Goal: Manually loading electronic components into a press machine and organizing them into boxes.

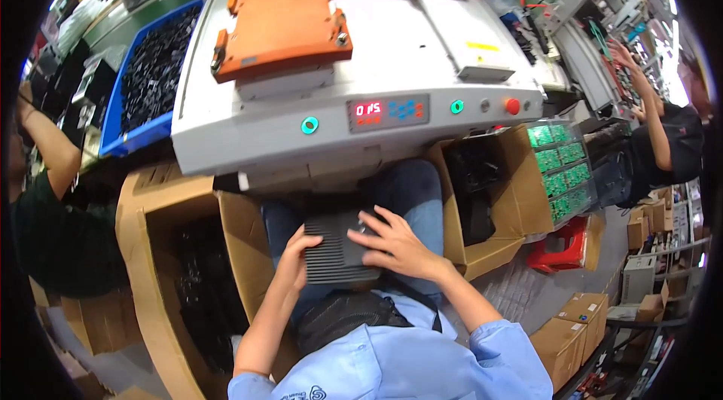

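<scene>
A black plastic housing (337, 258) with ridges along one side rests over my lap. My left hand (294, 258) grips its left edge, thumb on top and the other fingers partly hidden. On the right, my right hand (401, 244) has its fingers spread over the smooth part of the housing, the fingertips touching or just above it. Whether something small lies beneath those fingertips, I cannot tell.
Ahead stands a white machine (263, 125) with a lit control panel and an orange fixture (290, 23). Cardboard boxes of black parts flank my legs, left (245, 249) and right (520, 196). Green circuit boards (557, 166) and a blue bin (113, 140) are farther out. Co-workers sit either side.
</scene>
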Tool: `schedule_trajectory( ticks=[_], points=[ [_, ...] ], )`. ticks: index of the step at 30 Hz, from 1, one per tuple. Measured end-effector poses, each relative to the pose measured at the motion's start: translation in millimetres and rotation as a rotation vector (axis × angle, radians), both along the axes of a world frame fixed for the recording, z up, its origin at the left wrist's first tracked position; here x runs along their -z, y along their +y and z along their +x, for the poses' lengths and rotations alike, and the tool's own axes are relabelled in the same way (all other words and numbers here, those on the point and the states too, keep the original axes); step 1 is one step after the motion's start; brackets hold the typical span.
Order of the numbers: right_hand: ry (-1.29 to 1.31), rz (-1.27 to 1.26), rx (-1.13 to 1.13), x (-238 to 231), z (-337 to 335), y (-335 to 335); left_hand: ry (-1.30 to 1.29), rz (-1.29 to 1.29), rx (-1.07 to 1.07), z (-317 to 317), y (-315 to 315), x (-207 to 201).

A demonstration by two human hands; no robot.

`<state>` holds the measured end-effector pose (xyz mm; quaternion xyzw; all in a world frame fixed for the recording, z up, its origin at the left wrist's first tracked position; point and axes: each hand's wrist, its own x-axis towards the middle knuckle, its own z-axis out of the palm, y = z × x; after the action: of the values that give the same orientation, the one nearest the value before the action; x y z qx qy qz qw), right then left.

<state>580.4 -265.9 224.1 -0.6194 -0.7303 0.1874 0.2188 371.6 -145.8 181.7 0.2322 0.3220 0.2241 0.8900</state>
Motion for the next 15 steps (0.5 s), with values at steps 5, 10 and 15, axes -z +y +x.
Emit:
schedule_trajectory(
  ticks=[5,10,15],
  points=[
    [-0.112,0.178,-0.204,-28,16,-2,0.099,-0.309,0.067,-1,5,18],
    [0.154,0.352,-0.043,-58,18,3,-0.386,-0.435,0.549,-10,2,32],
    [0.721,0.142,0.621,-118,49,2,-0.294,-0.104,0.521,7,0,11]
  ],
)
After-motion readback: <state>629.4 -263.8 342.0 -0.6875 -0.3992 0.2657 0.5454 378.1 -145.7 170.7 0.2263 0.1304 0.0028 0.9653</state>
